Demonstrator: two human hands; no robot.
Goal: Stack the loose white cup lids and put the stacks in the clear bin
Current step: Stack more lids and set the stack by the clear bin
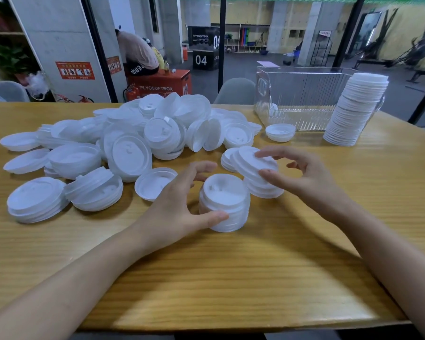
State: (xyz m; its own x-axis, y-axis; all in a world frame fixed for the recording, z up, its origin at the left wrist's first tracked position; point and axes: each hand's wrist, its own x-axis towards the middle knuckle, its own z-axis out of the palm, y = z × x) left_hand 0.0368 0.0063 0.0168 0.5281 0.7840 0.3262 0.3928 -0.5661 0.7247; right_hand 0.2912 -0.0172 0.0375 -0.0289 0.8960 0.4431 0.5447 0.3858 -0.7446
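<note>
The left hand (179, 204) is closed round a short stack of lids (225, 204), w/ the thumb on the near side and the fingers curled over the far rim. This stack stands upright on the wooden table (231, 278), near the centre. The right hand (302, 173) is narrow: a single tilted lid (252, 161) is pinched btw. thumb and forefinger. It is held just right of the short stack and over a smaller stack (264, 188), which it seems to touch.

The step in hand is judged to be stacking, not yet binning. For the next move the pinched lid must be brought level and turned the same way as the lids under the left hand. It must then be centred over the top rim and pressed until it nests. The left hand is needed to steady the stack, as such thin lids probably slip easily.

At far left and centre a big pile of loose lids (145, 133) is spread, so most of the work is judged not done. At far right the clear bin (304, 69) is seen. A tall leaning stack (353, 111) stands at its near right corner, outside it as far as can be told. One lone lid (280, 132) lies just in front of the bin.

Writing: "PLYOSOFTBOX" and "03" can be read on an orange box (162, 82), and "PLYOSOFTBOX" and "04" on black boxes (201, 58) in the background. The text on a red poster (75, 69) is too small to be read.
</note>
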